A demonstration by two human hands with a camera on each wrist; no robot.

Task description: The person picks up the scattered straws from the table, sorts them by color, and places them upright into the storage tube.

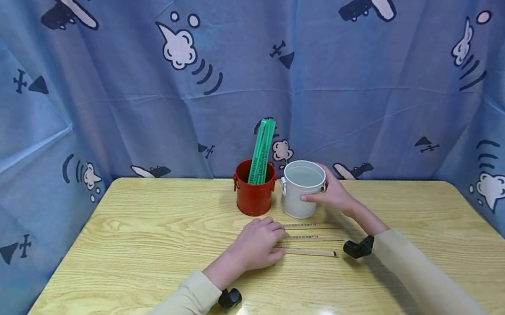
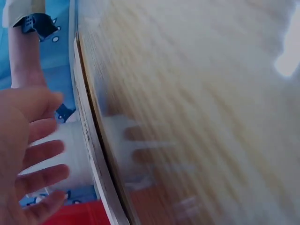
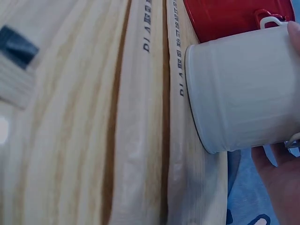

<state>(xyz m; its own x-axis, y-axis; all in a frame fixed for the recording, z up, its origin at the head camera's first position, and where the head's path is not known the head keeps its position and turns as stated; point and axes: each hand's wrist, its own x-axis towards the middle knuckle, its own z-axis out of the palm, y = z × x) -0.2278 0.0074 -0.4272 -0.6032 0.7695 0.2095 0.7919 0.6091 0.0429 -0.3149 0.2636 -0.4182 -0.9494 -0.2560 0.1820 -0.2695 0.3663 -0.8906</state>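
My right hand (image 1: 335,194) grips a small white metal bucket (image 1: 296,200), thumb at the near side of its rim and fingers round the far right side. The bucket looks empty and stands upright, close over the topmost stick. Three long, thin paper-wrapped sticks, like chopsticks (image 1: 316,252), lie roughly parallel on the table with dark print on them. My left hand (image 1: 257,245) hovers at their left ends, hiding those ends in the head view. In the left wrist view its fingers (image 2: 46,179) are loosely spread with nothing between them.
A red metal bucket (image 1: 250,203) with side handles stands just left of the white one, holding several green printed sticks (image 1: 262,148). The wooden table (image 1: 147,237) ends at a blue airplane-patterned curtain (image 1: 240,73) behind and at both sides. Black wrist cameras hang below each wrist.
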